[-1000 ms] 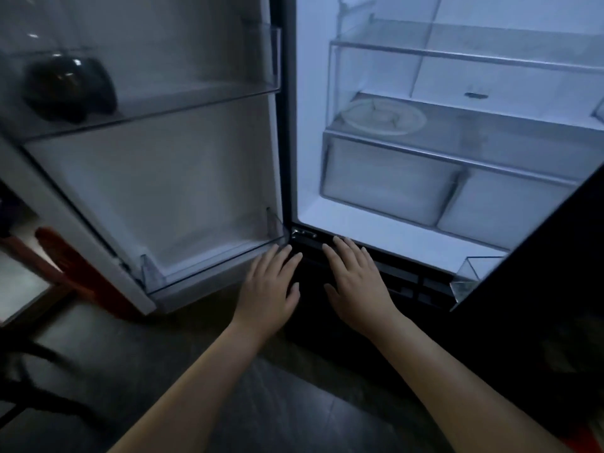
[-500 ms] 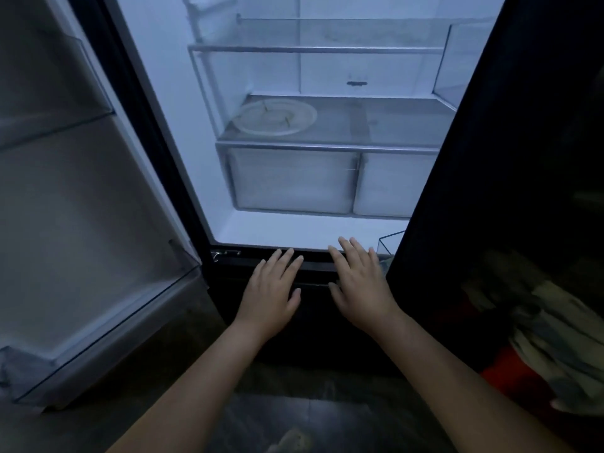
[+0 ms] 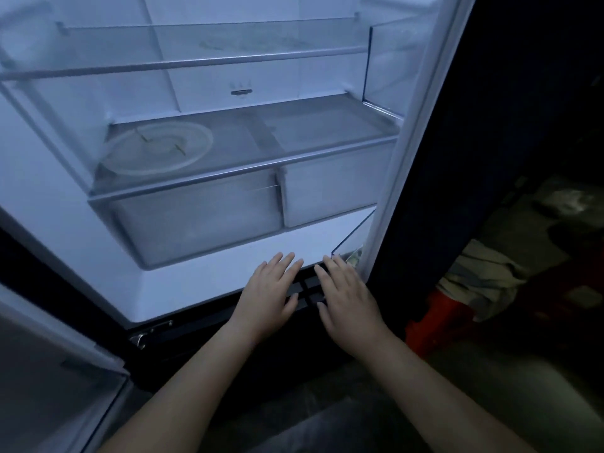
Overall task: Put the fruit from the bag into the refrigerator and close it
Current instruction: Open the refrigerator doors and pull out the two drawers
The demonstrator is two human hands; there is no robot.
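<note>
Hands, left (image 3: 268, 291) and right (image 3: 347, 299), spread flat and empty before open refrigerator (image 3: 228, 282), crisper drawers (image 3: 199, 220) just beyond, likely awaiting fruit.

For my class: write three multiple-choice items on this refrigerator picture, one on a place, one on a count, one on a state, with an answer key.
1. Where does the round plate lie?
A. on the shelf above the drawers
B. inside a drawer
C. on the floor

2. How many drawers sit under that shelf?
A. one
B. two
C. four

3. How are the hands?
A. holding fruit
B. fists
C. open, empty

Key: 1 A, it rests on the shelf's left side. 2 B, left drawer and right drawer. 3 C, left hand and right hand spread flat.
</note>
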